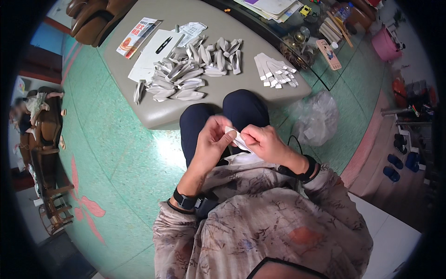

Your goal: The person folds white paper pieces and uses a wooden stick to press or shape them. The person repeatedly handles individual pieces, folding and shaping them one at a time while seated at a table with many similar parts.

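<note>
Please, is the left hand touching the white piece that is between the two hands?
Touching. The head view shows the left hand with its thumb lying on the white piece.

Both the left hand [214, 139] and the right hand [261, 143] grip a white piece [239, 139] above the lap. The raised knees [244, 108] stand between the hands and the padded bench [223, 18]; forward access passes over them. Beyond the left knee, the heap of grey-white pieces [179, 86] obstructs the near and middle bench surface. A bare lane runs between this heap and the fanned white strips [278, 74], continuing to the bench's far portion. On the right, a clear plastic bag [318, 118] occupies the floor beside the bench corner. On the left, green floor [107, 121] provides open lateral clearance.
</note>
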Available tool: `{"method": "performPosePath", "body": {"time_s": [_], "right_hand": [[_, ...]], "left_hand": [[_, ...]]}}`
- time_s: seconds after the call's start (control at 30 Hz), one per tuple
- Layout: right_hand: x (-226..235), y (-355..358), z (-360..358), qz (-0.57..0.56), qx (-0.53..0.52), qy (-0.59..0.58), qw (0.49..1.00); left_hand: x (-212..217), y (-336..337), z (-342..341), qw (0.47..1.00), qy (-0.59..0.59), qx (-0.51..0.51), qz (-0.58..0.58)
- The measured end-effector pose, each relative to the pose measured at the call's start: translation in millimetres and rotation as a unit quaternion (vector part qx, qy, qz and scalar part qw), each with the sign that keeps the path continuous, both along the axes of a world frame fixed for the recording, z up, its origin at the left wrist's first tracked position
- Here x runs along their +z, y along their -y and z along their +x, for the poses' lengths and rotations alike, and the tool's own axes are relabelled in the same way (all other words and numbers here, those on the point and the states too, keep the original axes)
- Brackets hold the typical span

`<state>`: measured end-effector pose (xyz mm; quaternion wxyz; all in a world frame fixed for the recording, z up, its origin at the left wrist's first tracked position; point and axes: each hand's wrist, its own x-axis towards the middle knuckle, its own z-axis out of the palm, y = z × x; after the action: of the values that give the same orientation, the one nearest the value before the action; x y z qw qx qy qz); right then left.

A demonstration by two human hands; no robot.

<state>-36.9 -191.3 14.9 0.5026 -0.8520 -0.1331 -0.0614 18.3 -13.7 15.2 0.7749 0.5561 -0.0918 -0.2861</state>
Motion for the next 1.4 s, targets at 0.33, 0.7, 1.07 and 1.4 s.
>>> {"method": "performPosePath", "body": {"time_s": [0.33, 0.7, 1.07, 1.4], "right_hand": [[2, 55, 24, 0.117, 0.094, -0.291, 0.945], [-9, 36, 29, 0.254, -0.042, -0.246, 0.935], [-7, 27, 34, 0.236, -0.002, -0.257, 0.937], [22, 23, 32, 0.115, 0.049, -0.047, 0.991]], "left_hand": [[5, -15, 13, 0.955, -0.069, -0.215, 0.195], [-6, -7, -11, 0.987, 0.006, -0.102, 0.127], [-4, 19, -27, 0.884, 0.331, 0.014, 0.330], [-3, -3, 0, 0.953, -0.253, -0.105, -0.132]]}}
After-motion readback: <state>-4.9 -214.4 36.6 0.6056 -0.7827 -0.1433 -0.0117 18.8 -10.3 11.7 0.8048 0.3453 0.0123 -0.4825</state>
